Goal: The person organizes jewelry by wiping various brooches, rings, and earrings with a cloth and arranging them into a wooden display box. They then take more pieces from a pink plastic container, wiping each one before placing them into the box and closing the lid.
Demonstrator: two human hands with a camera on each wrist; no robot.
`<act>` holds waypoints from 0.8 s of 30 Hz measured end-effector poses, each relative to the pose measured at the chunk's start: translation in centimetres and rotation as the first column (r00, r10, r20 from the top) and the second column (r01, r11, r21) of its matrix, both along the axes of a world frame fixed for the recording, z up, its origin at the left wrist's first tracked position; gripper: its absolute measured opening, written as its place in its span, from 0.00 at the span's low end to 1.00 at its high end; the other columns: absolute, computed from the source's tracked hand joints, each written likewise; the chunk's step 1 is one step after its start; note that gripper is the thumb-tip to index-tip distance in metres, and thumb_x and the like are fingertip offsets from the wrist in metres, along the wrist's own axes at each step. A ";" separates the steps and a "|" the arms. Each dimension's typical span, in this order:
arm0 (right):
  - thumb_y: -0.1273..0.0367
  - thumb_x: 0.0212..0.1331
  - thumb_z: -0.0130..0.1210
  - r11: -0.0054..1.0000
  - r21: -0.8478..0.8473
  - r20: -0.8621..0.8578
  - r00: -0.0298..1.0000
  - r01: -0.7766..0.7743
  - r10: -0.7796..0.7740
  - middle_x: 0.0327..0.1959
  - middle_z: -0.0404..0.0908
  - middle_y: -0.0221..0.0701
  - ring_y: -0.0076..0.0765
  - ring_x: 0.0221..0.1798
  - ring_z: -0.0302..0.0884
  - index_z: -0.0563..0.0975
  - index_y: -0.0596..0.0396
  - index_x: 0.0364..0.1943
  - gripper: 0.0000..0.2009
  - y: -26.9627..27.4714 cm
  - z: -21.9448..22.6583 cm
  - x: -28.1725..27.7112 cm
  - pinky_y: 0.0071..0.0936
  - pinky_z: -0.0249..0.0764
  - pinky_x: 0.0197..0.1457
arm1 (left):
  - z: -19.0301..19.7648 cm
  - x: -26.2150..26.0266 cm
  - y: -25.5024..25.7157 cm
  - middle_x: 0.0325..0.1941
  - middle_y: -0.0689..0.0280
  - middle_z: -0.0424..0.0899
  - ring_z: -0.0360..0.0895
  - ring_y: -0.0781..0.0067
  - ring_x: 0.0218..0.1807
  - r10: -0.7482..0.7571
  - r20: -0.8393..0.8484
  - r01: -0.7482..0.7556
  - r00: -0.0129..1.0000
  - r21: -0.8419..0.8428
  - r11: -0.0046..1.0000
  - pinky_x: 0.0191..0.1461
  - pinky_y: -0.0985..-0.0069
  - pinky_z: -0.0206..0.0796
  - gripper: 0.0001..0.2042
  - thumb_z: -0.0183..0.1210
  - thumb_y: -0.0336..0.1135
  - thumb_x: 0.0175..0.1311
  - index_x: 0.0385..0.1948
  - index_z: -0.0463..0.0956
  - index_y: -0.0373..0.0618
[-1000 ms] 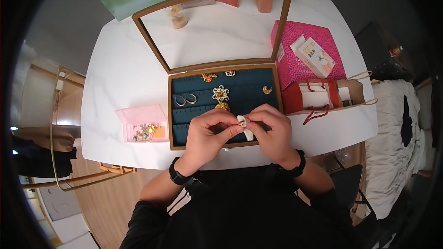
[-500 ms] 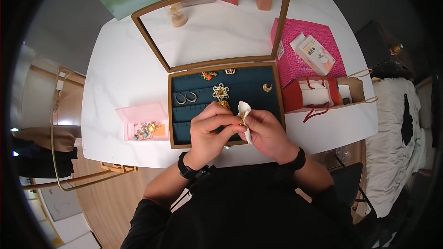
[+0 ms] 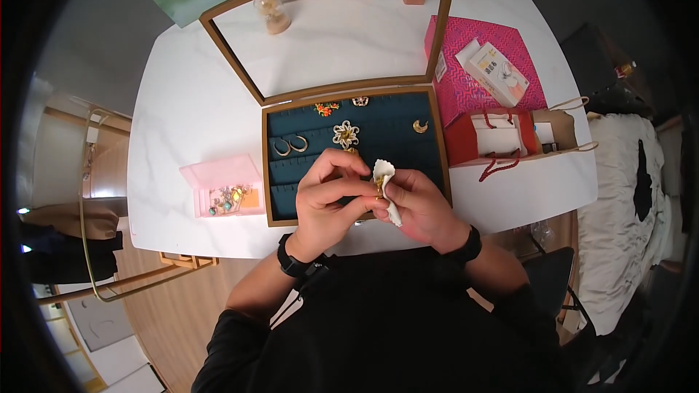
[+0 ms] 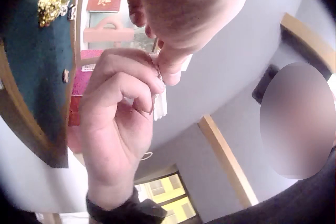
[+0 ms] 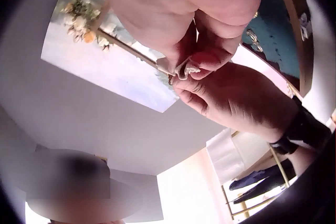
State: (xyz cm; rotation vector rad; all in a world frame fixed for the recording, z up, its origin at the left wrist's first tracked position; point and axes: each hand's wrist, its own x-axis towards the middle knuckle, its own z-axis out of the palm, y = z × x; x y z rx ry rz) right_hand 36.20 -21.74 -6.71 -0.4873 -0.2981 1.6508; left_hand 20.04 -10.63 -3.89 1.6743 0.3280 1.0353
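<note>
Over the front of the jewellery case (image 3: 265,167), both hands meet at a white cloth (image 3: 384,169). My left hand (image 3: 325,202) pinches a small gold piece (image 3: 379,185) between thumb and finger, with its index finger bent above. The thumb and fingers of my right hand (image 3: 424,209) grip the cloth around the piece's right side. Fingers hide most of the piece. In the right wrist view the cloth (image 5: 186,70) shows as a folded edge between the fingertips. A flower brooch (image 3: 346,134), hoop earrings (image 3: 290,146) and a crescent piece (image 3: 420,126) lie on the dark lining.
The case's glass lid (image 3: 325,92) stands raised behind. To the left, a pink box (image 3: 228,201) holds several small ornaments. On the right are a pink patterned package (image 3: 466,91) with a small white carton (image 3: 498,73) on top, and a red paper bag (image 3: 461,138). An hourglass (image 3: 274,16) stands behind the lid.
The cloth, earlier bunched low between the fingers, has come up and spread above them. My left index finger has lifted off a little. The head view has shifted slightly.
</note>
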 end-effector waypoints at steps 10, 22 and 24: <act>0.67 0.78 0.64 0.998 -0.049 0.419 0.908 0.047 -0.022 0.33 0.84 0.23 0.15 0.32 0.77 0.86 0.59 0.45 0.08 -0.1 0.4 1.2 0.17 0.70 0.33 | 2.0 -0.7 1.1 0.47 0.68 0.87 0.81 0.66 0.47 0.102 -0.156 -0.015 0.982 0.482 0.876 0.47 0.71 0.75 0.12 0.82 0.30 0.48 0.35 0.93 0.46; 0.68 0.79 0.63 1.000 0.024 0.346 0.938 0.012 -0.020 0.33 0.83 0.24 0.15 0.32 0.76 0.85 0.59 0.44 0.08 0.1 0.5 0.8 0.18 0.70 0.34 | 1.6 -0.5 1.2 0.50 0.63 0.94 0.87 0.60 0.56 0.042 -0.102 0.020 0.994 0.539 0.842 0.57 0.64 0.74 0.09 0.79 0.32 0.50 0.33 0.92 0.47; 0.69 0.79 0.63 0.998 0.060 0.414 0.909 0.031 -0.053 0.33 0.82 0.24 0.15 0.32 0.75 0.85 0.59 0.43 0.08 0.0 0.5 0.8 0.18 0.69 0.34 | 0.6 -0.8 0.6 0.50 0.58 0.94 0.87 0.54 0.57 -0.024 -0.083 0.046 0.996 0.271 0.961 0.62 0.60 0.76 0.09 0.80 0.28 0.56 0.33 0.89 0.41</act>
